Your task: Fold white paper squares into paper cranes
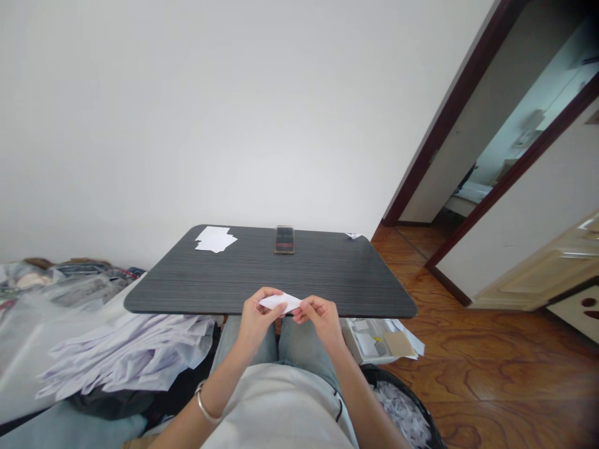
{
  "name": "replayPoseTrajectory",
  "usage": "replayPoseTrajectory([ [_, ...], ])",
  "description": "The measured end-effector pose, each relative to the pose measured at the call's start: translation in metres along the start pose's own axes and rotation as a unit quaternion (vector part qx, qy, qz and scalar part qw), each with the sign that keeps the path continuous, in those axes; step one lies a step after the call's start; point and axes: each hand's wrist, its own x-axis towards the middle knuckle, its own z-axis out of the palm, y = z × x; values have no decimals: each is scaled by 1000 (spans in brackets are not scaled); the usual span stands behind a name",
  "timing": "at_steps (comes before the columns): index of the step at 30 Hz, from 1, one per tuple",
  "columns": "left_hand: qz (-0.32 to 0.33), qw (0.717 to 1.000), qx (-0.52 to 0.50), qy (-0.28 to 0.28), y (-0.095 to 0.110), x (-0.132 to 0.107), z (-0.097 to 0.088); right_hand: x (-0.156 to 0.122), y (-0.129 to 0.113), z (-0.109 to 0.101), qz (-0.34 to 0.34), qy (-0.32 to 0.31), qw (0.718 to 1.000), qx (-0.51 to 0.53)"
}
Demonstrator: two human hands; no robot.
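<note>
A small piece of folded white paper (282, 302), long and pointed toward its ends, is held level just above the near edge of the dark table (224, 280). My left hand (260, 313) pinches its left part, thumb on top and fingers behind. At the right tip, my right hand (320, 315) grips the paper between thumb and fingertips. Some fingers of both hands are hidden behind the paper.
Loose white sheets (214, 239) lie at the table's back left, a phone (284, 239) at the back middle, a small folded paper piece (352, 236) at the back right. Below right are a box of papers (372, 340) and a bin of scraps (400, 408). White cloth (135, 352) is piled left.
</note>
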Motion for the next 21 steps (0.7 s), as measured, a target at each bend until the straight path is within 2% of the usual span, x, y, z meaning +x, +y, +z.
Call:
replayPoseTrajectory([
  [6, -17, 1000, 3, -12, 0, 1, 0, 2, -3, -2, 21, -14, 1000, 18],
  [21, -74, 995, -65, -29, -2, 1, -2, -1, -4, 4, 42, 28, 998, 44],
])
